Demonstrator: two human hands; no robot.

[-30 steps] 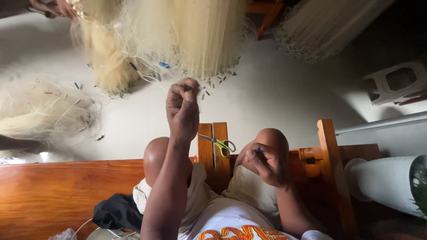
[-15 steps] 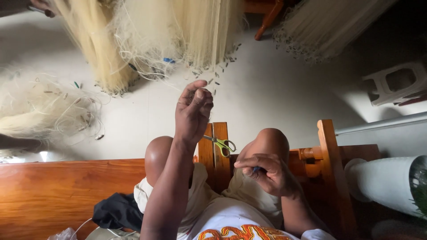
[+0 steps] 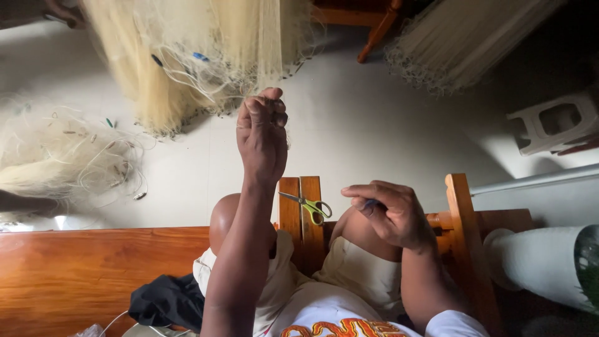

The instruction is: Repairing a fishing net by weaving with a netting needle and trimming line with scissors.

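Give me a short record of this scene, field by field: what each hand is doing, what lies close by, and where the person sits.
Left hand: left hand raised, fingers pinched on the pale fishing net hanging above.
Right hand: right hand lowered over the knee, closed on a small blue tool, mostly hidden.
Nearby: green-handled scissors lying on a wooden slat between the knees.
Seat: wooden bench.
Floor: loose net pile at the left.

The hanging yellow fishing net [image 3: 206, 50] is blurred and cut off by the top edge. The right hand [image 3: 390, 215] hides most of a small blue tool [image 3: 372, 203]; its kind cannot be told. The white vase [image 3: 543, 265] runs past the right edge.
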